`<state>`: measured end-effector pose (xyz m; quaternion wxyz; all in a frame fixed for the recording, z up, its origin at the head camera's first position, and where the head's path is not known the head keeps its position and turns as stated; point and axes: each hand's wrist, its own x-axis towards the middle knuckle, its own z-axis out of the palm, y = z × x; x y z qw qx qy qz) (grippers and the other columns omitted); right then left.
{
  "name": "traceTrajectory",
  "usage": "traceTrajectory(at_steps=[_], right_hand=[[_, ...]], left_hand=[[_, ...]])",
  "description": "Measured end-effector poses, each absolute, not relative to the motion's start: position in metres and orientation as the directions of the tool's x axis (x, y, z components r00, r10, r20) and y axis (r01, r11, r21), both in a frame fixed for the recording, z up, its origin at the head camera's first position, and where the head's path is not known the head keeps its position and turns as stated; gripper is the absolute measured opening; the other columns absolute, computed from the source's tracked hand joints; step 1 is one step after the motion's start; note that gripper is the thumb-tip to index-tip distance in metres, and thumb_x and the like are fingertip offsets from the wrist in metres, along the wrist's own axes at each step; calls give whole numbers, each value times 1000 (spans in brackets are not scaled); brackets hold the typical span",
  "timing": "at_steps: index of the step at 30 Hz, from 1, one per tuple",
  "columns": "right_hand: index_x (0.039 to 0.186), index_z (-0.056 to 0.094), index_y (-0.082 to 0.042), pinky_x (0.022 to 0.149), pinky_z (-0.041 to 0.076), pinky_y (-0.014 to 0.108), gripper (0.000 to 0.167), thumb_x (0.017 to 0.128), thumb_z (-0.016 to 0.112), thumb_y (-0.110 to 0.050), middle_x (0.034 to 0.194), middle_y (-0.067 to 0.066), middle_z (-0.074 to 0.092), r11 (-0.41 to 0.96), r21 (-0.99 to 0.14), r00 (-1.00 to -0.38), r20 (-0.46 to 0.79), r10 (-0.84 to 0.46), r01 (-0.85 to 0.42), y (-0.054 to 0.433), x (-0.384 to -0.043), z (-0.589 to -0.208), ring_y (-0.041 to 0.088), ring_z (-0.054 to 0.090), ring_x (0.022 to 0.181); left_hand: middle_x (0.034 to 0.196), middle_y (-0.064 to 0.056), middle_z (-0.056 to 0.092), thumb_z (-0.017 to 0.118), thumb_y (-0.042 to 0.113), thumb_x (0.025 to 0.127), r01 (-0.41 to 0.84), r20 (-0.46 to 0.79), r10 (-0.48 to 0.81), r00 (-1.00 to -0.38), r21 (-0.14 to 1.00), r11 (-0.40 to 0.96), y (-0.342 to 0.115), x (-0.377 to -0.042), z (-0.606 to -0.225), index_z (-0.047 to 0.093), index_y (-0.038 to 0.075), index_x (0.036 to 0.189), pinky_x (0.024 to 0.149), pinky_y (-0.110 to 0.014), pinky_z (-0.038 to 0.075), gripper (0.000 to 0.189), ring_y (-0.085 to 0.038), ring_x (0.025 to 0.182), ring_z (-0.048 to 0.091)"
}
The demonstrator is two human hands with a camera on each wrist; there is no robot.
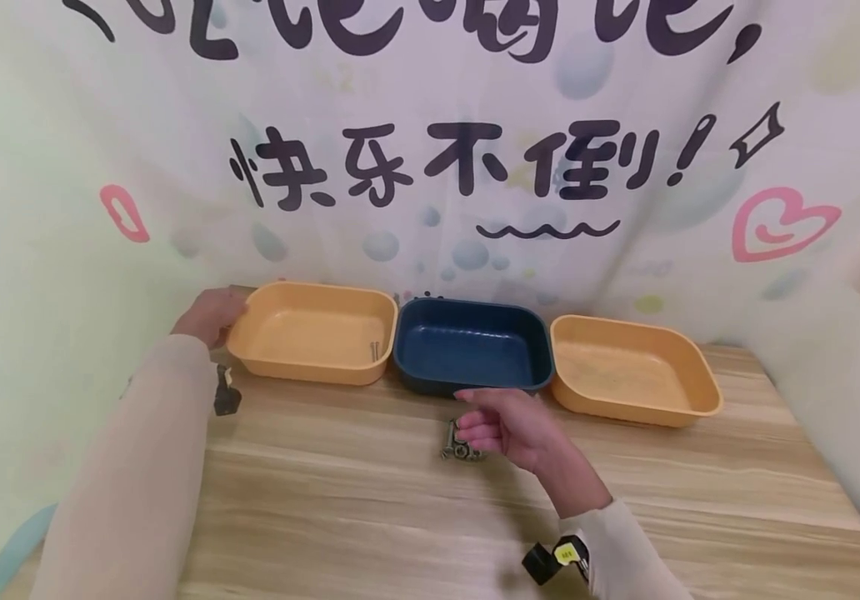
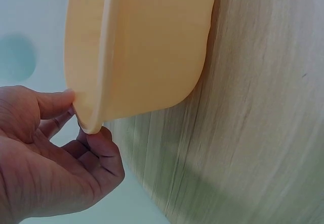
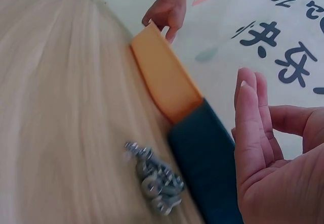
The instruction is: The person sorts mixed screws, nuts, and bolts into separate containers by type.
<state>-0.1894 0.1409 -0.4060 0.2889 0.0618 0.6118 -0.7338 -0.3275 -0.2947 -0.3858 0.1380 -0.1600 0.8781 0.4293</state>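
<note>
At the left end of the row of trays, my left hand (image 1: 212, 317) pinches the rim corner of an orange plastic tray (image 1: 302, 372). The left wrist view shows the thumb on one side of the rim and curled fingers under it. Two small screws (image 1: 374, 351) lie inside that tray. My right hand (image 1: 514, 429) hovers in front of the dark blue tray (image 1: 467, 315), near a small pile of metal bolts and nuts (image 3: 157, 181) on the table. In the right wrist view its fingers are fairly straight and nothing shows between them.
Another orange tray (image 1: 636, 407) stands to the right of the blue one. All three trays line up at the back of the wooden table (image 1: 340, 517), against a printed cloth (image 1: 430, 92). Dark wrist devices (image 1: 542, 563) sit at both wrists.
</note>
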Motion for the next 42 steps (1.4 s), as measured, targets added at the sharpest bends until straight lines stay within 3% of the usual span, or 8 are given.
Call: traceTrajectory(at_steps=[9, 14, 27, 36, 42], right_hand=[[130, 52, 7, 60, 57, 27, 45, 97, 58, -22, 70, 5, 69, -17, -863, -833, -482, -271, 505, 155, -184, -423, 14, 70, 61], [127, 56, 7, 55, 56, 25, 42, 95, 60, -21, 65, 3, 66, 69, -865, -834, -499, -236, 498, 159, -179, -432, 12, 67, 57], [115, 61, 8, 51, 55, 29, 28, 97, 55, -13, 65, 8, 66, 283, -861, -877, -467, -116, 422, 152, -177, -447, 13, 65, 53], [90, 68, 1, 48, 53, 31, 13, 90, 65, -12, 62, 9, 65, 465, -800, -898, -440, -24, 380, 145, -176, -451, 15, 63, 50], [89, 67, 0, 49, 54, 31, 11, 90, 64, -10, 62, 9, 65, 544, -763, -905, -425, -12, 351, 141, -176, -450, 16, 64, 50]], left_hand=[[83, -7, 50, 39, 14, 97, -384, -367, -156, -917, 706, 595, -295, -328, -384, 48, -3, 113, 53, -25, 43, 24, -10, 57, 48], [87, -9, 50, 39, 13, 95, -369, -362, -143, -921, 696, 616, -298, -328, -383, 48, -3, 110, 52, -25, 43, 24, -10, 56, 47], [87, -8, 49, 41, 14, 97, -416, -383, -189, -904, 686, 597, -300, -331, -386, 47, -3, 115, 53, -26, 44, 25, -11, 58, 48], [87, -7, 51, 41, 14, 97, -417, -384, -183, -905, 712, 565, -296, -331, -390, 47, -3, 118, 54, -25, 44, 27, -10, 59, 49], [90, -8, 51, 40, 14, 98, -412, -379, -183, -907, 712, 569, -297, -331, -391, 47, -3, 121, 54, -25, 44, 29, -10, 57, 48]])
